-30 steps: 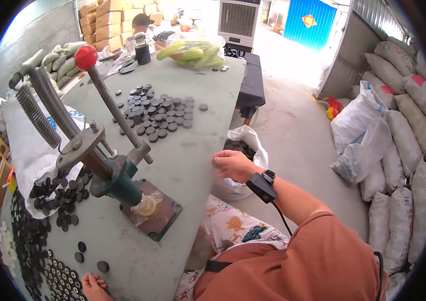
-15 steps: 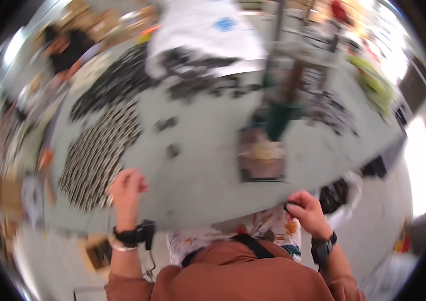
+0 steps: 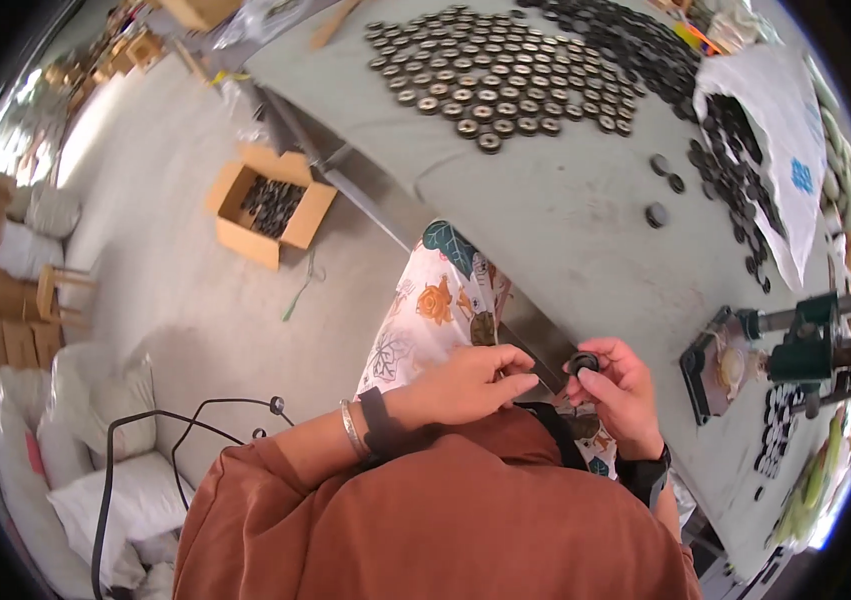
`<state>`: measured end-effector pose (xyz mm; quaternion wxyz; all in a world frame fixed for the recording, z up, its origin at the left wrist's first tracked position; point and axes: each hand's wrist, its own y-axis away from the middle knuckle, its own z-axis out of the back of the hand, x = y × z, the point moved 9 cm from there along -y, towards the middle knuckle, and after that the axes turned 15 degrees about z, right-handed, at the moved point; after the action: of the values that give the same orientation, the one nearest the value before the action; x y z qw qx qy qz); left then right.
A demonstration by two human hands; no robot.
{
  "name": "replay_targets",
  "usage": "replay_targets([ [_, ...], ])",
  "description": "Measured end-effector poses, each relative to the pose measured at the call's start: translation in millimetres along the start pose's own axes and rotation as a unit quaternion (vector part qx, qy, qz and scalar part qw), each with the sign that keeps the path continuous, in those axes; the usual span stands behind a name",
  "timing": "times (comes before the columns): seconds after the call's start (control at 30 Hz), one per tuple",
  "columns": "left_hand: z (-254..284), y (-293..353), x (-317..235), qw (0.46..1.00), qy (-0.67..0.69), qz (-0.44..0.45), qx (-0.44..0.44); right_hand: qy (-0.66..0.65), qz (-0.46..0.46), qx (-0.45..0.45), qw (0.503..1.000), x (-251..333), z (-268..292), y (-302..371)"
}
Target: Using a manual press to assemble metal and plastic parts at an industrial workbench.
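Observation:
My right hand [image 3: 625, 392] pinches a small black round part [image 3: 583, 362] between thumb and fingers, in front of my body. To its left, my left hand [image 3: 470, 383] has its thumb and fingers a little apart, with nothing visible between them. The fingertips point toward the black part without touching it. On the grey-green table [image 3: 565, 230] beyond, many round black pieces with metal-coloured centres [image 3: 505, 90] stand in close rows. A few loose black pieces [image 3: 656, 214] lie nearer the middle.
A green bench press [image 3: 805, 340] stands at the table's right. Behind are a white sack [image 3: 790, 150] and heaped black pieces [image 3: 635, 45]. An open cardboard box [image 3: 275, 205] of dark parts sits on the floor at left. White sacks [image 3: 125, 500] and a black cable [image 3: 110, 480] are lower left.
The view has swung toward the left side of the table. My left hand has left the rows of pieces and come close to my right hand, which still holds a black part.

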<state>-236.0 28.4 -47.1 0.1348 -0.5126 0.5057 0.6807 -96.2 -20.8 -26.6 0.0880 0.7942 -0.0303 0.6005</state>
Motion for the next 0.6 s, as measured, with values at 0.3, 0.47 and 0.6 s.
replay_targets([
  [0.3,46,29,36,0.988,0.156,0.004,-0.004,0.07,-0.092,0.196,0.974,-45,-97,-27],
  [0.47,65,27,51,0.976,0.216,0.014,-0.003,0.106,-0.14,0.185,0.967,-49,-120,-42],
  [0.6,81,24,57,0.966,0.257,0.013,-0.004,0.149,-0.142,0.164,0.965,-56,-123,-53],
])
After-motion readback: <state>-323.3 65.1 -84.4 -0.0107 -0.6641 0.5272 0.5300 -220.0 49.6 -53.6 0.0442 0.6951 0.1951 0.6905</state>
